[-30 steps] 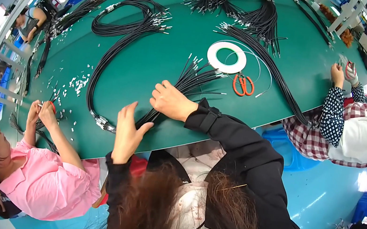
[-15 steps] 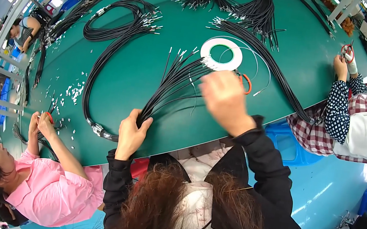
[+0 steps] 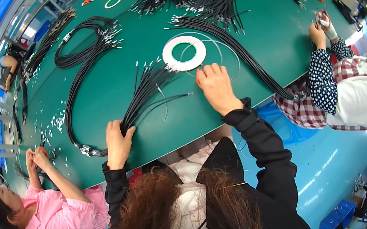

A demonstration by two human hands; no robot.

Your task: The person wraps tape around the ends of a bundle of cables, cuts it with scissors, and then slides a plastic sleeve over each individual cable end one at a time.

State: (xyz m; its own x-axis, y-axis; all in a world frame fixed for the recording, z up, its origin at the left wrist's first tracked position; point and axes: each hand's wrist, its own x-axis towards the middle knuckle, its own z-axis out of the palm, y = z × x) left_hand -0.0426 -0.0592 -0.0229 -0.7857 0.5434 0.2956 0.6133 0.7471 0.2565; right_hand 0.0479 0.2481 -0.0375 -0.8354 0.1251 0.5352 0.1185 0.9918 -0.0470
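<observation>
My left hand (image 3: pixel 118 142) is closed around a bundle of black cables (image 3: pixel 141 96) near the front edge of the green table (image 3: pixel 107 84); the cables fan out toward the middle, with metal tips at their far ends. My right hand (image 3: pixel 216 87) reaches out over orange scissors (image 3: pixel 198 77), its fingers curled onto them so that only a sliver of orange shows. Just beyond its fingertips lies a flat white tape roll (image 3: pixel 184 53), with a thin white strand looping from it.
More black cable bundles lie at the left (image 3: pixel 84 47) and the far side (image 3: pixel 210 0). A long bundle (image 3: pixel 240 52) runs toward a person in checked sleeves (image 3: pixel 327 74) at the right. A person in pink (image 3: pixel 60 210) works at the lower left. A blue crate (image 3: pixel 332 227) stands on the floor.
My right hand left the cable bundle, swung out to the right and came down on the orange scissors beside the tape roll. My left hand kept its grip on the cables.
</observation>
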